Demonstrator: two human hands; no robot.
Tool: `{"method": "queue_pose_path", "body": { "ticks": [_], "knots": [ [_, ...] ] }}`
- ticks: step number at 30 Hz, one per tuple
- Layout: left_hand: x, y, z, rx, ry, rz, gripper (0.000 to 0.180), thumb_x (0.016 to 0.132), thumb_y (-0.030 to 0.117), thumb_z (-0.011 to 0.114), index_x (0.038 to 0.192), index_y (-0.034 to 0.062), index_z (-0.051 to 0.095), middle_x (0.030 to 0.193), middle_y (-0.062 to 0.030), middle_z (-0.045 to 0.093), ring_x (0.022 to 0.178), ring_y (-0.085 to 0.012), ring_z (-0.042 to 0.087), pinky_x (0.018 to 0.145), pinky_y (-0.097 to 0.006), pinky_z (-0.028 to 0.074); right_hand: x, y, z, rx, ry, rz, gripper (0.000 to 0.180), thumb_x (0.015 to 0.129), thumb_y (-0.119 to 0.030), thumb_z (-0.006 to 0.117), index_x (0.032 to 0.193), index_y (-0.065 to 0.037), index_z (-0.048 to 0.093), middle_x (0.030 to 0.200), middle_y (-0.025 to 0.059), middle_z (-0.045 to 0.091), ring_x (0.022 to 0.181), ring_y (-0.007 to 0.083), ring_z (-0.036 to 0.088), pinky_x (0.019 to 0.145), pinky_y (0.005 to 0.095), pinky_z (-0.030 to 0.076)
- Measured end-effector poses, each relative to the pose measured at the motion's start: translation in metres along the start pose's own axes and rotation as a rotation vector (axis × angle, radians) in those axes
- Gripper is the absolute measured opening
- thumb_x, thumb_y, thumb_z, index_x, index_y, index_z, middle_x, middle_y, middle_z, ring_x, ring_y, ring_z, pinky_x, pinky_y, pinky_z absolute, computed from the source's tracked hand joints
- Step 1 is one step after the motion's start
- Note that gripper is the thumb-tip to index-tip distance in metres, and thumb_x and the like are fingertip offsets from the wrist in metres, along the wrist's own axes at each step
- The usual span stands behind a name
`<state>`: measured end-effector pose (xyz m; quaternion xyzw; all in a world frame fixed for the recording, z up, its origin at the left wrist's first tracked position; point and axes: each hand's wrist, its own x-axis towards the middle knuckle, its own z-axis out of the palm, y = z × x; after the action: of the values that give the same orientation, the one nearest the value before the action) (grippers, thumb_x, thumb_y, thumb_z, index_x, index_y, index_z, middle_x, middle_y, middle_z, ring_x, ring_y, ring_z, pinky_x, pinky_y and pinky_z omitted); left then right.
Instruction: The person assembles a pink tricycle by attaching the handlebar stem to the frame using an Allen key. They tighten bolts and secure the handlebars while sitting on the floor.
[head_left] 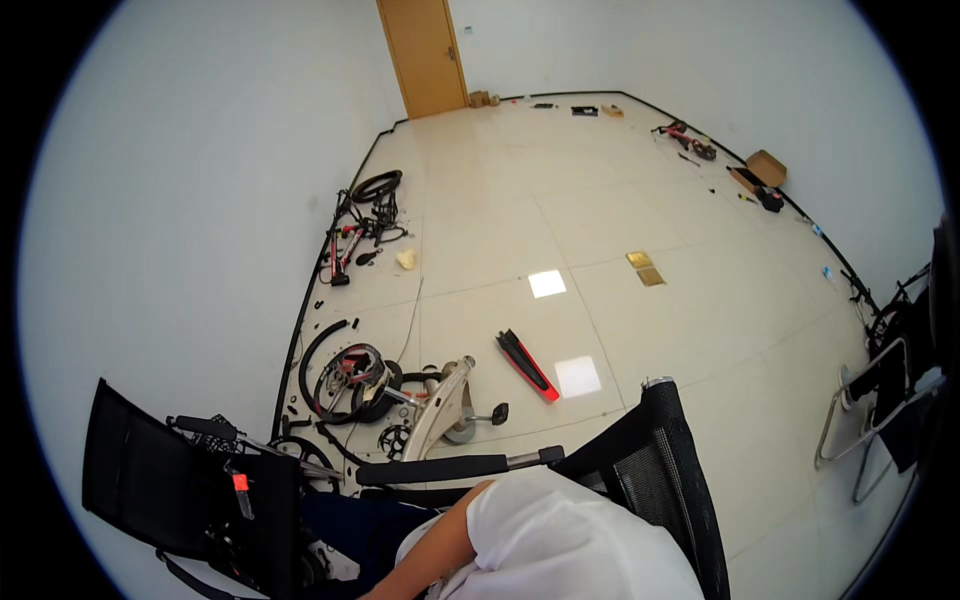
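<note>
Neither of my hands is in the picture. One bare forearm [430,551], below a white sleeve [560,530], runs down to the lower edge, where its hand is cut off. Beside it are my dark blue trousers [360,525] and the padded armrest [435,469] of a black mesh chair [655,450]. At left stands another black chair [135,470], with an orange-and-grey object [241,490] on its seat. Just beyond the armrest lie a silver bicycle frame part [437,410] with a black pedal [499,414], a small wheel [345,385] and a chainring [394,440].
A long red-and-black part [527,366] lies on the tiled floor [490,230]. More bicycle parts [365,225] line the left wall. Farther off are gold-coloured packets [645,268], an open cardboard box [760,172] and a wooden door [424,55]. Folding chairs [885,390] stand at right.
</note>
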<state>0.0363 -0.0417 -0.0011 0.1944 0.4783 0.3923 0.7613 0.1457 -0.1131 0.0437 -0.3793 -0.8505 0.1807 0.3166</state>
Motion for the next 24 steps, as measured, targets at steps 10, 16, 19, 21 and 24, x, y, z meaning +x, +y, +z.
{"method": "queue_pose_path", "body": {
  "ticks": [10, 16, 19, 21, 24],
  "knots": [
    [-0.008, -0.033, 0.033, 0.106, -0.051, -0.221, 0.027, 0.096, 0.033, 0.047, 0.084, 0.0094, 0.056, 0.073, -0.0052, 0.051, 0.063, -0.0198, 0.046, 0.067, -0.038, 0.041, 0.029, 0.045, -0.025, -0.193, 0.166, -0.222, 0.027, 0.066, -0.03, 0.071, 0.074, -0.004, 0.072, 0.072, 0.0148, 0.067, 0.076, 0.0327, 0.07, 0.063, 0.046, 0.054],
    [0.004, -0.04, 0.057, 0.089, -0.086, -0.341, 0.026, 0.094, 0.033, 0.049, 0.08, 0.012, 0.052, 0.068, -0.0025, 0.047, 0.057, -0.0175, 0.042, 0.063, -0.036, 0.038, -0.007, 0.08, -0.054, 0.082, -0.036, 0.052, 0.033, 0.061, -0.037, 0.076, 0.084, -0.013, 0.071, 0.087, 0.0097, 0.069, 0.079, 0.0333, 0.066, 0.076, 0.0445, 0.049],
    [0.007, -0.026, 0.057, 0.071, -0.045, -0.327, 0.025, 0.093, 0.033, 0.049, 0.078, 0.0133, 0.051, 0.066, -0.0011, 0.045, 0.055, -0.0163, 0.04, 0.061, -0.035, 0.037, -0.01, 0.02, -0.077, -0.063, -0.213, 0.013, 0.028, 0.071, -0.043, 0.072, 0.082, -0.017, 0.075, 0.075, 0.0115, 0.067, 0.074, 0.0368, 0.065, 0.081, 0.0532, 0.044],
    [0.006, -0.026, 0.064, 0.059, -0.036, -0.343, 0.025, 0.093, 0.033, 0.05, 0.077, 0.0142, 0.049, 0.064, -0.0002, 0.043, 0.053, -0.0156, 0.039, 0.06, -0.034, 0.036, -0.01, 0.016, -0.075, -0.065, -0.123, 0.008, 0.027, 0.075, -0.042, 0.071, 0.074, -0.015, 0.074, 0.068, 0.0101, 0.064, 0.067, 0.0363, 0.062, 0.084, 0.063, 0.038],
    [0.003, -0.025, 0.082, 0.049, -0.042, -0.373, 0.026, 0.092, 0.034, 0.051, 0.074, 0.0155, 0.048, 0.062, 0.0012, 0.041, 0.05, -0.0144, 0.037, 0.058, -0.033, 0.034, 0.007, 0.035, -0.073, 0.149, -0.207, 0.032, 0.024, 0.084, -0.033, 0.066, 0.083, -0.01, 0.071, 0.071, 0.0141, 0.066, 0.068, 0.0362, 0.065, 0.078, 0.0536, 0.045]
  ]
}}
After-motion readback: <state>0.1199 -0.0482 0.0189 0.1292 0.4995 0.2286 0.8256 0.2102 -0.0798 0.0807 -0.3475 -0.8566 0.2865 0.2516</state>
